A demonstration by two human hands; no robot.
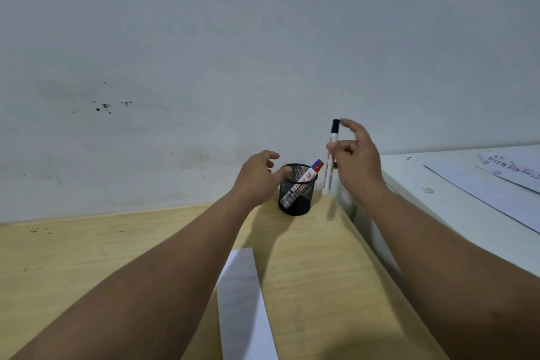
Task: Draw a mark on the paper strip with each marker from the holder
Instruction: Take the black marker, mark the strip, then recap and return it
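Observation:
A black mesh holder [295, 199] stands at the far edge of the wooden table [87, 248], with a red-capped marker [304, 181] leaning inside it. My left hand [258, 175] rests against the holder's left rim, fingers apart and holding nothing. My right hand [355, 159] grips a white marker with a black cap [331, 155], held upright just right of the holder and above the table. A white paper strip [242, 307] lies on the table between my forearms, running toward me.
A pale wall rises behind the table. To the right stands a higher white surface [455, 207] with printed paper sheets [508, 181] on it; its side borders the wooden table's right edge.

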